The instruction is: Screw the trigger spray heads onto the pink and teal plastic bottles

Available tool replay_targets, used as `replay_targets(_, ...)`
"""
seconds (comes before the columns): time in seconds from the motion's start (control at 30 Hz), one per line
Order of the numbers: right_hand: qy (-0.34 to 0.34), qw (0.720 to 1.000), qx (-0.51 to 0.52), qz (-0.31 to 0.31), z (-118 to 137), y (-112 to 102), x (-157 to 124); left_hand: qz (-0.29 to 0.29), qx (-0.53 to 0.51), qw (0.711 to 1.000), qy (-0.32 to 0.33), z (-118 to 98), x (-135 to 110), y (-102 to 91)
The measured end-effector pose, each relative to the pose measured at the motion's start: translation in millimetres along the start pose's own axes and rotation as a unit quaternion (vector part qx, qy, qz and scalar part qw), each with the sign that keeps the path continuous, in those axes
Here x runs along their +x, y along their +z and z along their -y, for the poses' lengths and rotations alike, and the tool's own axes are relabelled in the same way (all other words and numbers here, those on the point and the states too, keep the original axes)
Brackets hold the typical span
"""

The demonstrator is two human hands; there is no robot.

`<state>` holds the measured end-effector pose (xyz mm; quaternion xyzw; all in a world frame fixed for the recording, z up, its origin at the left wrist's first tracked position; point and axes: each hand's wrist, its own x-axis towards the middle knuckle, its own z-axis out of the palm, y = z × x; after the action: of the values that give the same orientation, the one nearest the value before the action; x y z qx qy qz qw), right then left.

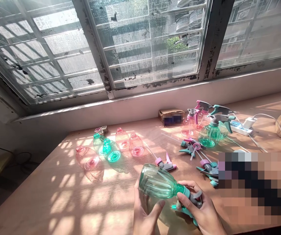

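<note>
A clear green spray bottle lies tilted on its side between my hands, its base up to the left and its neck toward the right. My left hand cradles the body from below, thumb in front and fingers partly hidden behind it. At the neck, my right hand grips the teal and grey trigger sprayer, with the thumb by the collar. The sprayer sits at the bottle's mouth; how tightly it is screwed on I cannot tell. Just beyond the bottle, a pink and grey trigger sprayer with a thin tube lies on the table.
Left of centre stand several open bottles, pink and green. Loose sprayers lie at right, before assembled spray bottles. A small cardboard box, a power strip and a window ledge line the back of the table.
</note>
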<state>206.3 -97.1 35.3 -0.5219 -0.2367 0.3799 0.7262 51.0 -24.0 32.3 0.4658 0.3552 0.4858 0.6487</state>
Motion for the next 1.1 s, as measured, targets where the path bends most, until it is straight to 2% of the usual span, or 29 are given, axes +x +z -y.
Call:
replay_targets(0.23, 0.013, 1.0, -0.023, 0.015, -2.7, 0.9, -3.5, -0.029, -0.023, 0.999, -0.025, -7.7, -1.1, 0.9)
replay_targets(0.37, 0.012, 1.0, -0.004, 0.013, 0.7, -0.3, -1.4, -0.022, -0.034, 0.999, -0.017, -2.9, 0.7, 3.5)
replay_targets(0.53, 0.009, 1.0, 0.003, 0.011, 0.0, -0.2, -1.9, -0.029, -0.009, 1.0, -0.003, 3.0, 1.7, 1.2)
replay_targets(0.83, 0.03, 0.999, -0.004, 0.025, -0.5, -0.3, -3.6, -0.025, 0.018, 0.999, -0.025, -8.5, -0.8, -0.7)
replay_targets(1.0, 0.026, 0.999, -0.001, 0.023, 3.9, -2.9, -2.3, -0.025, 0.035, 0.999, -0.011, 1.0, 3.1, 1.3)
replay_targets(1.1, 0.024, 0.999, -0.002, 0.025, 5.1, -2.9, -2.3, -0.049, 0.072, 0.996, -0.014, 5.7, 3.3, 0.2)
